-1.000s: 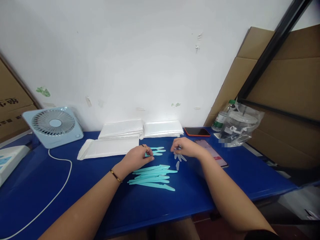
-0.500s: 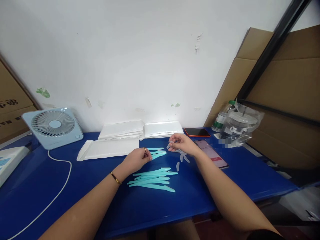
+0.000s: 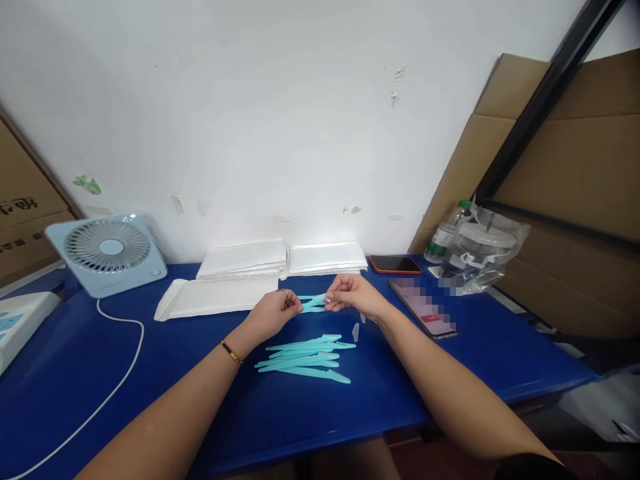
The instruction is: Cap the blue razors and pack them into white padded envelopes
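My left hand [image 3: 271, 313] pinches the handle end of a turquoise eyebrow razor [image 3: 314, 302] above the table. At that razor's other end, my right hand [image 3: 354, 294] is closed with thumb and fingers around a small clear blade cap, mostly hidden by the fingertips. Other turquoise razors lie just behind and below the held one. Nearer to me rests a loose pile of eyebrow razors [image 3: 299, 362], their blade ends toward the right. One clear cap [image 3: 355, 332] lies right of the pile; more caps are largely covered by my right hand.
White padded packets [image 3: 220, 297] lie along the wall. A blue fan [image 3: 110, 248] with a white cable stands left. To the right are an orange-edged phone [image 3: 395, 265], another phone [image 3: 420, 308], a green-capped bottle [image 3: 441, 239] and a bagged cup [image 3: 483, 243].
My right hand has moved left with the clear cap, from above the loose caps to the blade end of the razor in my left hand. The near pile is unchanged.
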A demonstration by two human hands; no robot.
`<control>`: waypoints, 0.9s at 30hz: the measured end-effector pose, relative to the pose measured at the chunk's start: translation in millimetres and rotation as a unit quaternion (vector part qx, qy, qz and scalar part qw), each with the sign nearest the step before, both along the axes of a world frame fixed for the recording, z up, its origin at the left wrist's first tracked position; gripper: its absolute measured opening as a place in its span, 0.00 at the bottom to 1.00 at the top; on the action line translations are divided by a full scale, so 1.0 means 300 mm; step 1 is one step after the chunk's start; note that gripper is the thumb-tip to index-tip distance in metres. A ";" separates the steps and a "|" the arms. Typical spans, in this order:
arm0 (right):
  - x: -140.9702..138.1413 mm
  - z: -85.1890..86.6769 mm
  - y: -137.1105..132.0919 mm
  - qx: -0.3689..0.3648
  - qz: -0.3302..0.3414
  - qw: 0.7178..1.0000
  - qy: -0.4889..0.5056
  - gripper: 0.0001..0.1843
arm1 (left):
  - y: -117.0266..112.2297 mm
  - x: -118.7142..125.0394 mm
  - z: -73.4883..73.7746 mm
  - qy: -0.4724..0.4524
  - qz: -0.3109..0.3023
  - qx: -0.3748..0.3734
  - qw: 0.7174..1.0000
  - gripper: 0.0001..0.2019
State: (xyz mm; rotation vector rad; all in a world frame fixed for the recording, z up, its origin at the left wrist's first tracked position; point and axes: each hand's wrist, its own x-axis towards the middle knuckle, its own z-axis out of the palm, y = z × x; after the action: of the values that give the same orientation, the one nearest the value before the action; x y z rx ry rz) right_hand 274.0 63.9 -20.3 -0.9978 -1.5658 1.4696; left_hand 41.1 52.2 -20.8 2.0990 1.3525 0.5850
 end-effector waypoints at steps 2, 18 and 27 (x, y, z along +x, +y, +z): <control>0.002 0.006 0.001 0.027 0.006 0.998 -0.055 0.17 | 0.000 0.002 0.006 0.021 0.004 0.012 1.000 0.12; 0.113 0.064 -0.025 0.213 0.184 0.843 -0.458 0.08 | -0.086 0.033 0.045 0.118 -0.125 -0.079 0.982 0.12; 0.077 0.065 -0.035 0.276 0.085 0.812 -0.507 0.06 | -0.100 0.039 0.046 0.117 -0.101 -0.077 0.985 0.13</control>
State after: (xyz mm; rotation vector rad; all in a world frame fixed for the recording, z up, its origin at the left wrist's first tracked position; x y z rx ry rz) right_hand 297.0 53.5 -0.8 -1.3722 -2.6739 0.4002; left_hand 52.9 22.1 -7.0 2.1931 1.2420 0.1473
